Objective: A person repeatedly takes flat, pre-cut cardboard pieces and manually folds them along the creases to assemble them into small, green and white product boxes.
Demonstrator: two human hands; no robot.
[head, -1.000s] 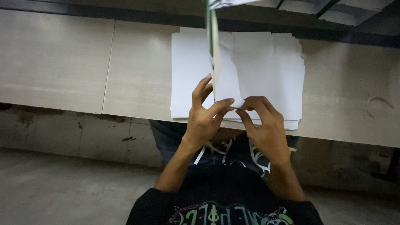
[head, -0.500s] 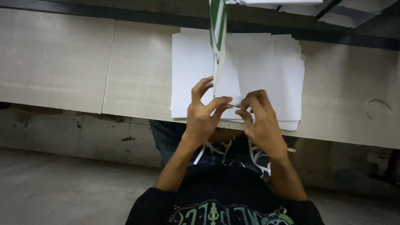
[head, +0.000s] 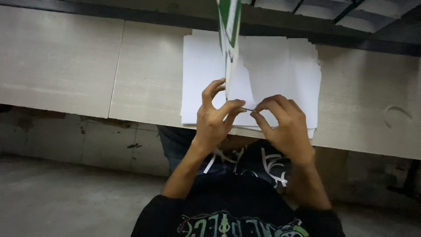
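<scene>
Over the white paper stack at the table's near edge, your left hand and right hand pinch the upright green-printed sheet by its bottom edge, so uneven pulling could tear or crease it.

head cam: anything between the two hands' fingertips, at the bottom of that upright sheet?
Head view: only the lower edge of the upright green-and-white sheet, pinched by left hand and right hand. The white paper stack lies behind on the table.
</scene>
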